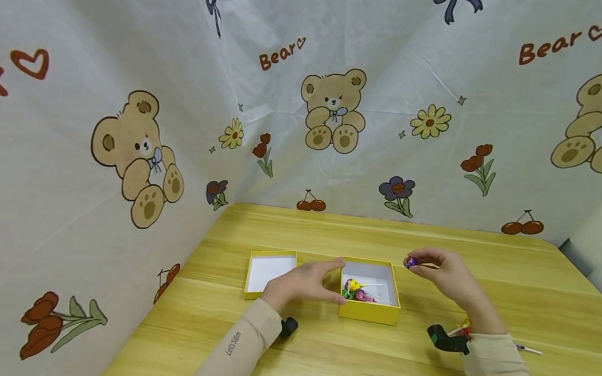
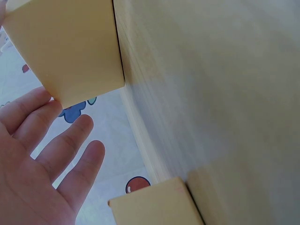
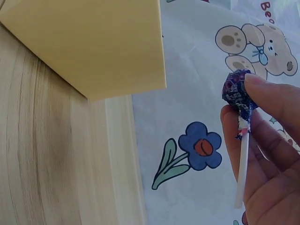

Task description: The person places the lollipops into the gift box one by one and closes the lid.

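Observation:
My right hand [image 1: 446, 274] pinches a lollipop [image 3: 236, 91] by its purple-and-blue wrapped head between thumb and fingers. Its white stick [image 3: 243, 164] points down in the right wrist view. That hand is held right of a yellow box [image 1: 369, 313] with a white inside. Several wrapped lollipops [image 1: 361, 296], yellow, green and pink, lie in the box at its left side. My left hand [image 1: 308, 280] spans the box's left side, thumb at the front corner and fingers at the back corner. In the left wrist view its fingers [image 2: 70, 140] look nearly straight, two tips right at the box edge.
A shallow yellow lid [image 1: 270, 266], white inside, lies left of the box, partly behind the left hand. More lollipops [image 1: 465, 324] lie by the right forearm, largely covered by it. A bear-print cloth [image 1: 333, 173] walls the wooden table [image 1: 332, 356] at back and left.

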`<state>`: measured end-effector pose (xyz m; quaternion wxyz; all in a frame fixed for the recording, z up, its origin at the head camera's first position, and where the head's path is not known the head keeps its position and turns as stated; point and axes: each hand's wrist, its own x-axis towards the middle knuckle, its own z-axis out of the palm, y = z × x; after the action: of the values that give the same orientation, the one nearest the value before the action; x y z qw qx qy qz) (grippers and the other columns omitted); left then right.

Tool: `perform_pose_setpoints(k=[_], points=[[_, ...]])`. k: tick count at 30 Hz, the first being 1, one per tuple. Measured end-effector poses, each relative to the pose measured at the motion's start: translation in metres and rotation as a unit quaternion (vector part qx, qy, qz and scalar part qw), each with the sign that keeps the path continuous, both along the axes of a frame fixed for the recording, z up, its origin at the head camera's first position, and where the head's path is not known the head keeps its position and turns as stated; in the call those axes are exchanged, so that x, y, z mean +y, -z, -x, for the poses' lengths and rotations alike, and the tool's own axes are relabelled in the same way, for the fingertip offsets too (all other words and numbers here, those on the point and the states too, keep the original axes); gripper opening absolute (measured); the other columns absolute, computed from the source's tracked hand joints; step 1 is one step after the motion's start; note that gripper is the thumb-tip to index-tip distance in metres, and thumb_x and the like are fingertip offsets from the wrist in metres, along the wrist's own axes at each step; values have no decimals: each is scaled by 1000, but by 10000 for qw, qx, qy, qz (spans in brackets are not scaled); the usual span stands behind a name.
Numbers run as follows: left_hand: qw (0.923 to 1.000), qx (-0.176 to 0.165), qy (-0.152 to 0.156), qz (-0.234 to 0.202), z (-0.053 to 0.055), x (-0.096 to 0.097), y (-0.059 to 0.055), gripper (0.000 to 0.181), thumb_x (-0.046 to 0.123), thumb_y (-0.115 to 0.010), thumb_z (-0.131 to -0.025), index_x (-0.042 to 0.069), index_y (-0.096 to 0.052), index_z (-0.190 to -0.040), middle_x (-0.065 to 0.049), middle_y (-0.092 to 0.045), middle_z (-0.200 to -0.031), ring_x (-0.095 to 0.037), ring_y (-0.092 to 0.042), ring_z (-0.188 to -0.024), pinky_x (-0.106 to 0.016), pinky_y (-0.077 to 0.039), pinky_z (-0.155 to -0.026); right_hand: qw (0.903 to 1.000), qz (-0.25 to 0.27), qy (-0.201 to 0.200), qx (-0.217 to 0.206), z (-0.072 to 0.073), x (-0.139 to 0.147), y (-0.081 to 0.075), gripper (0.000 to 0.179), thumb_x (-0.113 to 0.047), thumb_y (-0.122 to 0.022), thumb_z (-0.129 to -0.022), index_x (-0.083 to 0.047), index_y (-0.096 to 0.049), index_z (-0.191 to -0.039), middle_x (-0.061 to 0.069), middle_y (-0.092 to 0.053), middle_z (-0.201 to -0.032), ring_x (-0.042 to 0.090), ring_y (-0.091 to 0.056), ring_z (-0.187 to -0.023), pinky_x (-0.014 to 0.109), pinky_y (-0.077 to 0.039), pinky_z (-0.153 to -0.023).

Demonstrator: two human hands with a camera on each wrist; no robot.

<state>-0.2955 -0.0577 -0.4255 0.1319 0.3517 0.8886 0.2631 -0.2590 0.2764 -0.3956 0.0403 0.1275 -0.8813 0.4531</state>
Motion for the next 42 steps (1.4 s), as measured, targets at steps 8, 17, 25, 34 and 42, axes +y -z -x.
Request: perform_pose_setpoints(k=[8, 17, 25, 34, 42], points=[[10000, -14, -27, 9, 0, 0, 2, 91, 63, -69, -86, 28, -28, -159, 11, -21, -167, -19, -29, -152, -42, -33, -122, 10000, -3, -20, 83, 0, -11, 1, 24, -3, -66, -95, 5, -67, -118, 21, -72, -112, 15, -72, -95, 19, -59, -80], [10000, -24, -65, 12, 0, 0, 2, 92, 62, -70, -85, 28, -28, -159, 12, -21, -166, -19, -29, -152, -43, -33, -122, 9994, 69, -111, 332, 3, -31, 5, 19, -5, -68, -94, 1, -71, -112, 18, -73, -109, 5, -68, -92, 19, -58, -79], [10000, -2, -81, 18, 0, 0, 2, 92, 63, -70, -85, 29, -28, -159, 12, -21, -166, -19, -29, -152, -43, -33, -122, 9994, 20, -125, 310, 5, -42, 9, 17, -4, -69, -93, -2, -72, -109, 15, -74, -107, 9, -69, -92, 18, -58, -79], [10000, 10, -85, 46, 1, 1, 1, 91, 64, -69, -85, 30, -29, -159, 11, -22, -166, -19, -30, -152, -42, -33, -122, 9987, 115, -348, 351, 6, -53, 12, 20, -1, -68, -93, 0, -73, -112, 17, -75, -108, 18, -71, -96, 21, -59, -81], [9999, -73, -128, 27, -1, 2, 0, 92, 64, -69, -85, 29, -29, -159, 12, -22, -166, -20, -30, -152, -44, -34, -122, 9984, 67, -466, 319, 9, -65, 17, 19, -1, -68, -93, -1, -74, -111, 16, -74, -108, 23, -72, -96, 27, -61, -81]])
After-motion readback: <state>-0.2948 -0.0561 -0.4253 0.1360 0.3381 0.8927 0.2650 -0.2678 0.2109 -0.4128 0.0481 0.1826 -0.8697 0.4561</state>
